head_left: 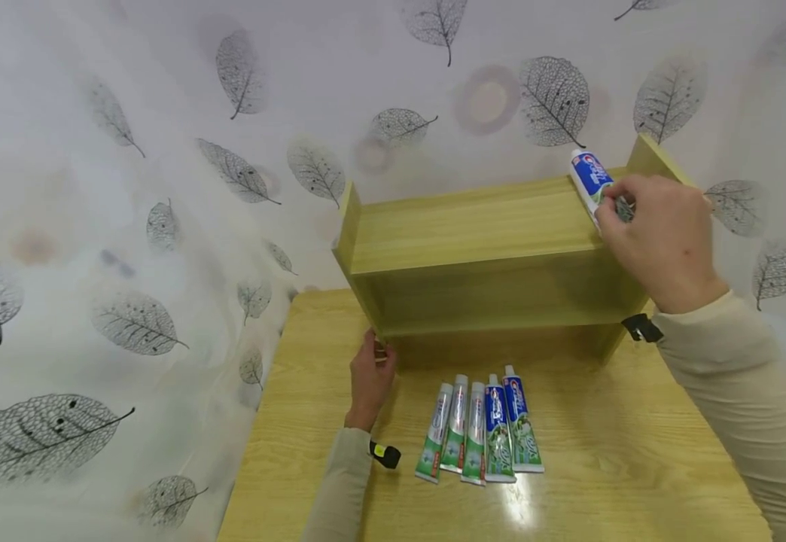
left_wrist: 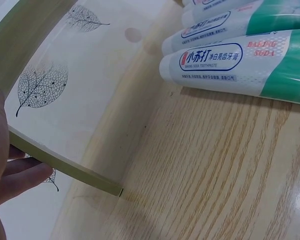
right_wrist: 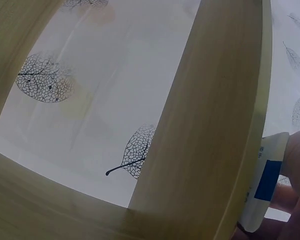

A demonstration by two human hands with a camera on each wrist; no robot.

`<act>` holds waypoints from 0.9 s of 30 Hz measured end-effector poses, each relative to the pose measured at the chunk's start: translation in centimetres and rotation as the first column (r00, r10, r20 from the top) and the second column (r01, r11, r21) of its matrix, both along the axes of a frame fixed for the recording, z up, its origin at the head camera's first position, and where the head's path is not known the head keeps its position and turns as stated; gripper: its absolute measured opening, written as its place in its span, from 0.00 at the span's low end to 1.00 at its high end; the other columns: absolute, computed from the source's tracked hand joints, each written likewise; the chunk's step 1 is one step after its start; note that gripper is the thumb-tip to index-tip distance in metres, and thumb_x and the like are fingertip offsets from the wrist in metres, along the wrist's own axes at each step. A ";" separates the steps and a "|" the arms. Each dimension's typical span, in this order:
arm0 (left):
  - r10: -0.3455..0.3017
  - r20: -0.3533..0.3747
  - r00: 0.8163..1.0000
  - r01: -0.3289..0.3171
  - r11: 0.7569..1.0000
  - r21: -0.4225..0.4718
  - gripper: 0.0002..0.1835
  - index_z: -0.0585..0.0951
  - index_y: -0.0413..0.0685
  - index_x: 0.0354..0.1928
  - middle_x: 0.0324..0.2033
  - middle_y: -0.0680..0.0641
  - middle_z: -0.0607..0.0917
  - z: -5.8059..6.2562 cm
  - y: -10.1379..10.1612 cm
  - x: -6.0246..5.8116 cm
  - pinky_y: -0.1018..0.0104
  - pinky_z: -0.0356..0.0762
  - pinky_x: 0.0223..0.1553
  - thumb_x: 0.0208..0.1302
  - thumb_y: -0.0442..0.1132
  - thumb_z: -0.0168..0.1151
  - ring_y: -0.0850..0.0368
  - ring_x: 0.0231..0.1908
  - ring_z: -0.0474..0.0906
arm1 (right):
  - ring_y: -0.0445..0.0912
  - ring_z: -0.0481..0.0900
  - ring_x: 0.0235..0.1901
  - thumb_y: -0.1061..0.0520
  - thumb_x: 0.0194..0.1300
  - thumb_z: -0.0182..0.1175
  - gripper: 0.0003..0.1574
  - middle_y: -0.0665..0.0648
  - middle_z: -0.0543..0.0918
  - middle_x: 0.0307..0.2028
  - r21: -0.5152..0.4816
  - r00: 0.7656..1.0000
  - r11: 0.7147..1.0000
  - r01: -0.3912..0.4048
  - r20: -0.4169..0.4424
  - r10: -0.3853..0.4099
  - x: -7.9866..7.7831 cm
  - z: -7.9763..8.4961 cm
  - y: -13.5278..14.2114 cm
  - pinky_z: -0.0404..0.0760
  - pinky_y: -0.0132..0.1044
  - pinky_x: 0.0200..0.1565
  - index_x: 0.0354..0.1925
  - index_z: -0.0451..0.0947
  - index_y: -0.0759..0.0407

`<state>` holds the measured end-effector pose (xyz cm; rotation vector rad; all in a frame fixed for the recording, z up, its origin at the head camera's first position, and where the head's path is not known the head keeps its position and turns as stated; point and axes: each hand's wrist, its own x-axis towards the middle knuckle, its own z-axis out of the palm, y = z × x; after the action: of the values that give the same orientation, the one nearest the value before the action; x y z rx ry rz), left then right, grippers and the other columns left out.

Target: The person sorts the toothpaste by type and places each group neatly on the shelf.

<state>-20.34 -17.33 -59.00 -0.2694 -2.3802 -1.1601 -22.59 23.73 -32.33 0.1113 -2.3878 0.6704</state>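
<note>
Here, the toothpaste tube (head_left: 591,177) juts cap-first beyond the right grip (head_left: 664,237).

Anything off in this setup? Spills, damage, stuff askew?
No spill or damage visible. Only slight oddity: the five toothpaste tubes on the table lie unevenly, fanned at differing angles with staggered ends. The right hand holds another tube at the shelf's right end; nothing odd there.
</note>
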 end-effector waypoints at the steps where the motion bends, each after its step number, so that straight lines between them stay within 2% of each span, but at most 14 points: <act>1: 0.003 -0.006 1.000 -0.003 1.000 0.004 0.18 0.78 0.38 0.62 0.35 0.40 0.89 0.1 0.1 -0.1 0.60 0.94 0.34 0.72 0.28 0.65 0.44 0.36 0.93 | 0.71 0.83 0.32 0.59 0.74 0.56 0.20 0.79 0.88 0.39 -0.003 1.000 1.000 -0.001 -0.013 0.001 0.0 0.1 0.0 0.66 0.54 0.31 0.46 0.88 0.74; 9: 0.017 0.015 1.000 -0.017 1.000 0.013 0.19 0.78 0.38 0.64 0.35 0.40 0.89 0.4 0.5 0.2 0.62 0.94 0.35 0.73 0.29 0.64 0.44 0.37 0.93 | 0.71 0.83 0.30 0.59 0.73 0.58 0.18 0.78 0.89 0.36 -0.012 0.995 1.000 -0.004 -0.099 0.003 0.3 -0.4 0.2 0.70 0.62 0.30 0.45 0.90 0.71; 19: 0.031 0.001 1.000 -0.031 1.000 -0.001 0.18 0.79 0.39 0.62 0.34 0.43 0.88 -0.1 0.2 1.8 0.69 0.92 0.33 0.72 0.28 0.65 0.47 0.36 0.92 | 0.71 0.82 0.30 0.59 0.74 0.60 0.17 0.78 0.87 0.34 0.002 0.995 1.000 -0.013 -0.102 0.013 1.1 -1.6 0.2 0.73 0.67 0.31 0.45 0.89 0.71; 23: 0.032 -0.012 0.999 -0.032 0.999 -0.016 0.18 0.79 0.40 0.61 0.34 0.45 0.88 -0.1 0.3 1.9 0.71 0.91 0.33 0.72 0.27 0.66 0.49 0.35 0.92 | 0.73 0.82 0.33 0.58 0.76 0.60 0.18 0.79 0.88 0.38 0.013 0.993 1.000 -0.016 -0.116 0.017 1.5 -1.7 0.1 0.75 0.68 0.32 0.48 0.89 0.71; 27: 0.030 -0.022 0.999 -0.030 1.000 -0.010 0.19 0.79 0.42 0.62 0.35 0.45 0.88 0.2 0.5 1.4 0.73 0.91 0.33 0.72 0.27 0.67 0.51 0.35 0.92 | 0.74 0.82 0.41 0.57 0.75 0.64 0.20 0.79 0.89 0.46 0.005 0.980 0.999 -0.038 -0.194 0.038 1.8 -1.8 -0.1 0.79 0.70 0.42 0.55 0.88 0.71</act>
<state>-18.94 -16.84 -58.77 -0.2477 -2.3639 -1.1263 -20.78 23.68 -34.12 0.2135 -2.2034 0.6449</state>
